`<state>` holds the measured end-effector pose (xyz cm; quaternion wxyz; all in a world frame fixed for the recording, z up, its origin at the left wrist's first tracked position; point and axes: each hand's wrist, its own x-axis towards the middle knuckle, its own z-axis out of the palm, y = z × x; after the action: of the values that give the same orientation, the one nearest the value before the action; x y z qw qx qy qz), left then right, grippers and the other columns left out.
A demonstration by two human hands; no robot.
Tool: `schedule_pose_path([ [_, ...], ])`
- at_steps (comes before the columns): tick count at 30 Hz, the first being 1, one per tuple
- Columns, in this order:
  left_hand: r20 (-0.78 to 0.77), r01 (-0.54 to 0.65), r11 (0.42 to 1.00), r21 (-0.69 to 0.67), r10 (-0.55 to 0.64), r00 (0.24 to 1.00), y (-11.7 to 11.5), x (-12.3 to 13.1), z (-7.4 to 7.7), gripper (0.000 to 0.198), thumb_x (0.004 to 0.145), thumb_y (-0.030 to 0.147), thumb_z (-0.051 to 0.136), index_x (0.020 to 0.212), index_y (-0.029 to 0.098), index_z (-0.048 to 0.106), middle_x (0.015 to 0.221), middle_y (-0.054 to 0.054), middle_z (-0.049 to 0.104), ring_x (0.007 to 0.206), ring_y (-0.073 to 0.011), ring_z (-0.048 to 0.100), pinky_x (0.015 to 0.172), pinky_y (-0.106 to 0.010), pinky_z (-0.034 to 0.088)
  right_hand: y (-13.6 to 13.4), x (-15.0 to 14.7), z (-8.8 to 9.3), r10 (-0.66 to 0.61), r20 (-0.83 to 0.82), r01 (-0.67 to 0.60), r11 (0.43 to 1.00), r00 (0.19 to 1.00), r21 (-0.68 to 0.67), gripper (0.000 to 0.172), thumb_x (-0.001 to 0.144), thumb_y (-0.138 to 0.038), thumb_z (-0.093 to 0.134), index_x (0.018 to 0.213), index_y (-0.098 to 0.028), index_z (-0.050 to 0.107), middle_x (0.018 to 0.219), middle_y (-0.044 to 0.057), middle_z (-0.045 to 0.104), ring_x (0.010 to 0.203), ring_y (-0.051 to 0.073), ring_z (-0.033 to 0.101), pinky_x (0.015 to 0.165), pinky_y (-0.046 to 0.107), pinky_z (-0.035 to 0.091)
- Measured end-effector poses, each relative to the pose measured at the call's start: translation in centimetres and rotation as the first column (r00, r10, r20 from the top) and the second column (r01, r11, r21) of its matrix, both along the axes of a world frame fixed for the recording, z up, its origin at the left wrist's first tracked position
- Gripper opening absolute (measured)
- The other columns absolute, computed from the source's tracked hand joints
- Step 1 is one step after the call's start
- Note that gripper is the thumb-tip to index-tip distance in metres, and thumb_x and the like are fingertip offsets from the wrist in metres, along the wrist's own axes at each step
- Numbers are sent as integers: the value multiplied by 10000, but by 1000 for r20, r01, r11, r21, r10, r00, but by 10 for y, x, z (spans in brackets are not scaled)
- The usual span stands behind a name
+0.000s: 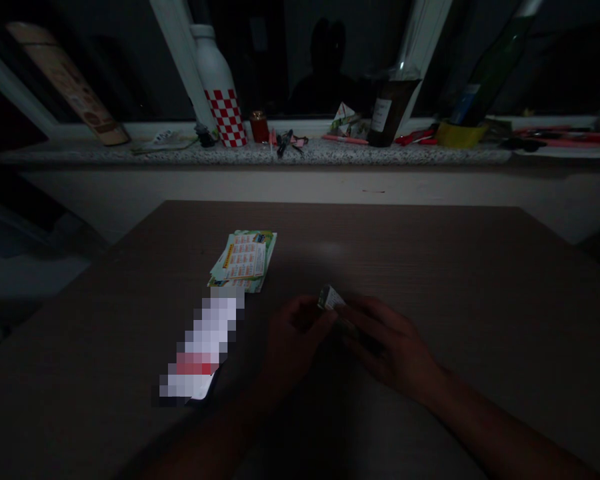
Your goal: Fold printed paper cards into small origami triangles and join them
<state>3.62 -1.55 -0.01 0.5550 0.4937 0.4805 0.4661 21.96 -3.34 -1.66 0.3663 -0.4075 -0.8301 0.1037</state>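
A small folded piece of printed paper (334,299), with white text panels and a green edge, is held between both hands over the near middle of the table. My left hand (296,333) pinches its lower left side with thumb and fingers. On the other side, my right hand (387,340) closes around its right part, hiding much of it. A stack of printed leaflets (245,259) in pale green, with rows of small orange boxes, lies to the left beyond my left hand. Closer to me is a phone (203,353) with a lit screen, blurred out in blocks.
The brown table (430,247) ends at a wall under a speckled windowsill (320,153). Along the sill stand a red-checked white bottle (225,113), a dark pouch (387,113), a tall beige cylinder (75,87), a green bottle (497,67) and several pens. The light is dim.
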Motion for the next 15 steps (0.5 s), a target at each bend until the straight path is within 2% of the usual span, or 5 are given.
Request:
schedule_pose_path([
  [3,-101,-29,999,29,32,994,0,0,1,168,767,301,681,862,168,645,805,-20,705,767,-173,666,673,-269,524,-1,-1,0,8,8,-7,1000,1000,-17,458,842,-234,625,1291,-246,536,1227,131,570,1092,253,582,868,423,536],
  [7,-250,-8,996,88,30,968,0,-3,2,140,808,311,635,837,180,673,786,-12,703,747,-173,653,662,-268,507,0,-1,1,-16,-159,5,997,987,-71,347,833,-210,636,1177,-226,592,1122,111,610,1026,230,604,830,377,544],
  [11,-379,119,973,197,-37,925,1,-8,1,153,835,321,607,826,191,687,769,-5,693,721,-162,631,649,-258,479,4,1,3,-145,-353,76,977,924,-201,265,825,-225,649,1089,-216,624,956,78,644,849,196,632,748,348,549],
  [15,-490,270,920,286,-102,866,2,-10,3,119,839,285,603,811,205,687,774,1,678,715,-147,618,649,-255,460,4,1,4,-209,-522,-8,924,827,-382,229,803,-283,680,1021,-213,676,836,47,678,707,159,638,627,283,555],
])
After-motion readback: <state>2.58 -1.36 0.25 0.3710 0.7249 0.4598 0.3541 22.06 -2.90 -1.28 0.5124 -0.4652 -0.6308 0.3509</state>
